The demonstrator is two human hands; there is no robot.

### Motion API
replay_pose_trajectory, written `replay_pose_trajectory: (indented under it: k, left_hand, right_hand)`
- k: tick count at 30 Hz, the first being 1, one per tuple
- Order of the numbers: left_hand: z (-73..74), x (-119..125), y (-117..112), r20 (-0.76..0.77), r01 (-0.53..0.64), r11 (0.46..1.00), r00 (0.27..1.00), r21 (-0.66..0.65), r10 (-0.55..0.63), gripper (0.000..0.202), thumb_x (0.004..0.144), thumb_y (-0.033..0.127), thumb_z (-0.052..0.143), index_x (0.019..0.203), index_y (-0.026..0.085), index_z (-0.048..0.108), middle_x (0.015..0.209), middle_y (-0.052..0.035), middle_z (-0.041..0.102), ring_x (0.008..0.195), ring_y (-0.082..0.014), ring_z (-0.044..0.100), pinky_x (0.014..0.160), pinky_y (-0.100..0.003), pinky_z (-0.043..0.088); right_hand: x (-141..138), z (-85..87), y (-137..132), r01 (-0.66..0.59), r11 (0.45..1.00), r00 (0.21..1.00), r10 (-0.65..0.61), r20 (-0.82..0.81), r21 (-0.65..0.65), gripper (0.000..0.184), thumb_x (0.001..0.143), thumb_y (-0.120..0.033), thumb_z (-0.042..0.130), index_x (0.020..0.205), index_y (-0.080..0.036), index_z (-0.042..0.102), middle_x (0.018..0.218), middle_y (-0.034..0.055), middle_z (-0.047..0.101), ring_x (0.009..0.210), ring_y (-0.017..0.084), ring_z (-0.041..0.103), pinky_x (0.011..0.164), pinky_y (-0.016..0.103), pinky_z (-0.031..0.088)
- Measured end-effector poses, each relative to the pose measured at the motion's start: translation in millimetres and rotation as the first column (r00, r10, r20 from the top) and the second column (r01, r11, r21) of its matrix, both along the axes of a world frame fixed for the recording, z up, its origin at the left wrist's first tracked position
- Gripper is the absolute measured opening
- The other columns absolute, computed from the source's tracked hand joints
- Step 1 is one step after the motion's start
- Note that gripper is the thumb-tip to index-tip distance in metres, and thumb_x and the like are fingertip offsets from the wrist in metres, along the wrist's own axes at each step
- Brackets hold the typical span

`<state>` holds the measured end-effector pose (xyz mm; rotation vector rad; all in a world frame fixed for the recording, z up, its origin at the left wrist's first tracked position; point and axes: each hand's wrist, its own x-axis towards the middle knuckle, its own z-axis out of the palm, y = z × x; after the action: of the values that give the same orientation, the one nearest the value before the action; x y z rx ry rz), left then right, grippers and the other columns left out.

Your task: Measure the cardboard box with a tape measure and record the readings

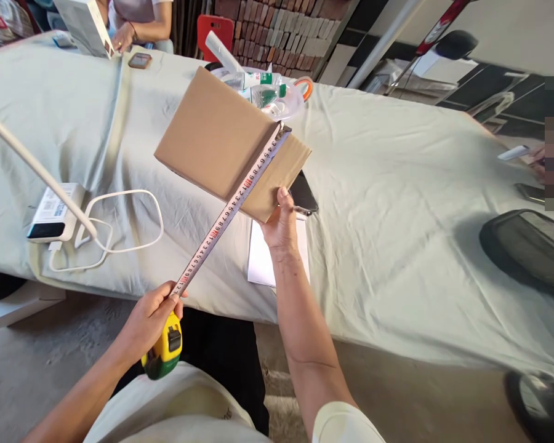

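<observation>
My left hand (159,307) pinches the pulled-out blade of a tape measure (167,344), whose yellow and green case hangs just below the fingers. The blade runs diagonally up and right across a brown cardboard box (221,126), and its end lies at the box's upper right edge. My right hand (282,221) grips the near right side of the box, thumb on top; its other fingers are hidden under the cardboard. The box is tilted above the table. Partly behind it are a black phone (303,194) and a sheet of white paper (261,258).
A cloth-covered table (388,234) spreads ahead. On the left are a white power bank (58,212) and a looped white cable (159,212). Plastic bottles (263,92) lie beyond the box. A person (141,27) sits across the table, near a white box (85,24). A black chair (530,246) stands right.
</observation>
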<state>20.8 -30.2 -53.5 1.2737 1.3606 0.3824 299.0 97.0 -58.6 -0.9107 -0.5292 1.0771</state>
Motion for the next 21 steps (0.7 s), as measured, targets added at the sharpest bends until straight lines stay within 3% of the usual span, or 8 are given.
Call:
replay_pose_trajectory:
  k: [7, 11, 15, 18, 21]
  left_hand:
    - [-7.6, -1, -1, 0.035, -0.029, 0.999, 0.999, -0.029, 0.03, 0.036, 0.096, 0.052, 0.049, 0.097, 0.019, 0.063, 0.075, -0.0016, 0.062, 0.064, -0.0171, 0.052, 0.059, -0.028, 0.042]
    - [-7.3, -7, 2, 0.103, -0.033, 0.999, 0.994, -0.043, 0.038, 0.036, 0.094, 0.053, 0.053, 0.09, 0.019, 0.064, 0.072, -0.0014, 0.061, 0.062, -0.0161, 0.052, 0.059, -0.027, 0.041]
    - [0.7, -12, 9, 0.182, -0.069, 0.991, 0.979, -0.111, 0.088, 0.033, 0.092, 0.051, 0.06, 0.09, 0.018, 0.066, 0.072, -0.0014, 0.062, 0.062, -0.0147, 0.051, 0.056, -0.025, 0.04]
    - [9.0, -7, 19, 0.265, -0.072, 0.983, 0.957, -0.169, 0.115, 0.029, 0.09, 0.046, 0.064, 0.092, 0.017, 0.066, 0.073, -0.0018, 0.063, 0.065, -0.015, 0.054, 0.059, -0.024, 0.042]
    - [16.6, 7, 33, 0.363, -0.054, 0.974, 0.922, -0.22, 0.133, 0.025, 0.088, 0.041, 0.066, 0.092, 0.017, 0.065, 0.071, -0.0013, 0.063, 0.063, -0.0141, 0.054, 0.057, -0.024, 0.042]
  right_hand:
    - [-6, -4.2, 2, 0.027, 1.0, 1.0, -0.027, 0.006, 0.002, 0.051, 0.062, -0.061, 0.078, 0.081, -0.027, 0.045, 0.097, -0.0013, 0.058, 0.095, 0.017, 0.061, 0.063, 0.025, 0.048]
    - [-4, -12.1, 9, 0.025, 0.999, 0.993, -0.03, 0.112, 0.044, 0.053, 0.065, -0.064, 0.077, 0.082, -0.027, 0.043, 0.089, -0.0036, 0.053, 0.088, 0.014, 0.059, 0.066, 0.024, 0.048]
    - [-10, -24.1, 21, 0.04, 0.99, 0.958, -0.076, 0.278, 0.136, 0.063, 0.06, -0.064, 0.084, 0.084, -0.028, 0.038, 0.092, -0.0052, 0.055, 0.088, 0.012, 0.059, 0.084, 0.028, 0.052]
    - [-14, -33.6, 26, -0.029, 0.987, 0.888, -0.048, 0.457, 0.158, 0.068, 0.055, -0.059, 0.09, 0.087, -0.028, 0.039, 0.119, 0.001, 0.06, 0.114, 0.017, 0.06, 0.107, 0.037, 0.047]
    - [-9, -39.6, 24, -0.076, 0.993, 0.803, 0.008, 0.596, 0.09, 0.067, 0.054, -0.055, 0.093, 0.09, -0.027, 0.045, 0.137, 0.0076, 0.056, 0.138, 0.022, 0.051, 0.121, 0.044, 0.035]
